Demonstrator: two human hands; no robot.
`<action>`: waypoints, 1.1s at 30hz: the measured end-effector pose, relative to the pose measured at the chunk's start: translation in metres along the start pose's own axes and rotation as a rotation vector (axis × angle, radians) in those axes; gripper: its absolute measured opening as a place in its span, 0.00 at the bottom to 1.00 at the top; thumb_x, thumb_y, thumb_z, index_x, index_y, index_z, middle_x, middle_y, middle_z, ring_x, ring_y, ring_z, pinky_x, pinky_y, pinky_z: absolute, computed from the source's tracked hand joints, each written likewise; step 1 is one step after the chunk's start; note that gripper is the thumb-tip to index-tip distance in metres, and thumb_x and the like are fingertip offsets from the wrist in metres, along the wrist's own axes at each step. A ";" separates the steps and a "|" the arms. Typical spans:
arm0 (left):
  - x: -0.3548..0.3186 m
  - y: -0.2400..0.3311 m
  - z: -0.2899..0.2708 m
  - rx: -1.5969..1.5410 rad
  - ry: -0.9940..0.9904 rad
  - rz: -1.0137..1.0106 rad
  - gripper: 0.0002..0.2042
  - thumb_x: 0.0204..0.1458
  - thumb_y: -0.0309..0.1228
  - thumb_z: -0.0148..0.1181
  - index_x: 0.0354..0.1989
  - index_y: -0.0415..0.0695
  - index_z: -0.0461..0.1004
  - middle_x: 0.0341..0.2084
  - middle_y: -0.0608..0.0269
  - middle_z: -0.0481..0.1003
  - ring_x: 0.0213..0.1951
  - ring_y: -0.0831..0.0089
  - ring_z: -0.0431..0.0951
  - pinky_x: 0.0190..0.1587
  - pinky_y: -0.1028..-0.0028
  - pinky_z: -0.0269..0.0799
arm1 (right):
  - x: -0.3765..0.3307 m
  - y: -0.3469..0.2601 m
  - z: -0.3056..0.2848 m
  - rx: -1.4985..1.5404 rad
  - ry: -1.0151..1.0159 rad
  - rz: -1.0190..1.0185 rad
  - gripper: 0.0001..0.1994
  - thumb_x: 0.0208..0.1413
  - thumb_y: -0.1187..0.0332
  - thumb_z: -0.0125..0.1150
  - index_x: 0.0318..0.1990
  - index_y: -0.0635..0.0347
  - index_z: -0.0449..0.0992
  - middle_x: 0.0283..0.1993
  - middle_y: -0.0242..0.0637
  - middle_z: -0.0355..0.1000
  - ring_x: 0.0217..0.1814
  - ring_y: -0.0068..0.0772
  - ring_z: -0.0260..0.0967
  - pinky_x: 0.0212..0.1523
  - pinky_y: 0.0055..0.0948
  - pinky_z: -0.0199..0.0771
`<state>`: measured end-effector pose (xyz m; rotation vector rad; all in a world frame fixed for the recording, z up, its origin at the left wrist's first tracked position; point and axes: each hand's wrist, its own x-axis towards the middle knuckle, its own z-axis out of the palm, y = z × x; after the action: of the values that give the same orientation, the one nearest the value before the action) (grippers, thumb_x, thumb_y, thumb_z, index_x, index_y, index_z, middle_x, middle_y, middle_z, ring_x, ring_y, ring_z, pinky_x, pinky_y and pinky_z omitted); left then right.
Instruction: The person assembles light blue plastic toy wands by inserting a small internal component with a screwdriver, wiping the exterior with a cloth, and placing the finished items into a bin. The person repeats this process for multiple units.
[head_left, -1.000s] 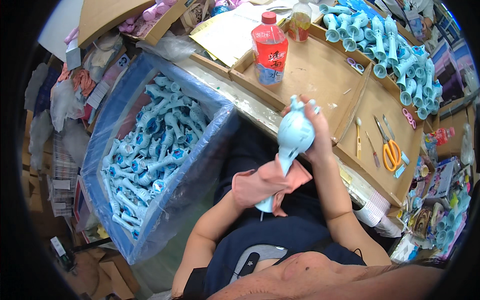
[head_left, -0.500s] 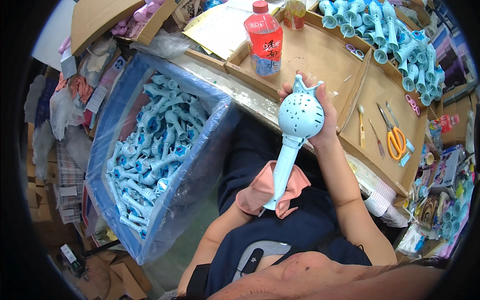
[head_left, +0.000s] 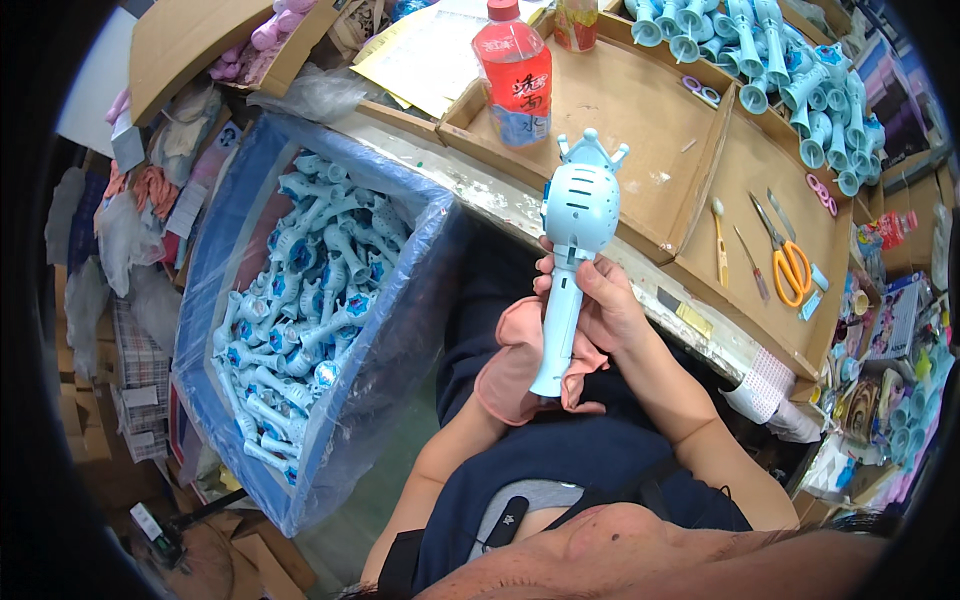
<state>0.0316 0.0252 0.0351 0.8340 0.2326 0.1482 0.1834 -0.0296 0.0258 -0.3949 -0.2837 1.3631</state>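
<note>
A light-blue toy wand (head_left: 562, 330), with a round head and a small crown on top, stands upright in front of me. The slotted side of its head faces up. Below the head, my right hand (head_left: 606, 305) closes around the neck and upper handle, thumb on the near side. My left hand (head_left: 512, 375) is covered by a salmon-pink cloth (head_left: 520, 340) that wraps about the lower handle. Its fingers are hidden under the fabric, but it appears to hold the handle through the cloth.
To the left, a blue plastic-lined bin (head_left: 425, 215) holds many similar wands. Beyond the wand lies a cardboard tray (head_left: 620, 110) with a red-labelled bottle (head_left: 515, 75) at its left. Orange scissors (head_left: 792, 272) and a toothbrush (head_left: 721, 240) lie in its right part. Light-blue wand parts (head_left: 790, 75) are piled behind.
My right hand has slid down from the wand's head to its neck. The wand has turned, its slotted side now facing up instead of the star-pierced one, and it is slightly lower.
</note>
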 end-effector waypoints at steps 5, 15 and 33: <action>-0.006 -0.012 0.001 -0.081 0.074 0.028 0.26 0.58 0.49 0.56 0.54 0.39 0.66 0.41 0.58 0.73 0.40 0.68 0.76 0.41 0.69 0.75 | -0.001 -0.003 0.009 -0.102 0.040 0.057 0.29 0.66 0.55 0.53 0.65 0.66 0.58 0.53 0.49 0.73 0.50 0.40 0.76 0.51 0.39 0.79; 0.011 0.001 0.002 0.180 0.193 0.019 0.16 0.54 0.33 0.63 0.45 0.37 0.69 0.26 0.61 0.75 0.26 0.74 0.77 0.27 0.77 0.73 | -0.010 -0.003 0.022 -0.434 0.121 0.099 0.27 0.66 0.51 0.51 0.61 0.64 0.61 0.51 0.46 0.73 0.38 0.32 0.77 0.32 0.27 0.80; 0.005 -0.022 0.001 0.376 0.196 0.017 0.20 0.66 0.42 0.41 0.50 0.36 0.68 0.27 0.60 0.74 0.21 0.75 0.75 0.25 0.77 0.73 | -0.036 -0.018 -0.003 -1.024 0.275 0.080 0.17 0.70 0.61 0.47 0.53 0.68 0.70 0.50 0.40 0.75 0.52 0.29 0.73 0.54 0.28 0.71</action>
<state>0.0378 0.0110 0.0182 1.1972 0.4470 0.2060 0.1937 -0.0685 0.0324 -1.4391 -0.7357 1.1331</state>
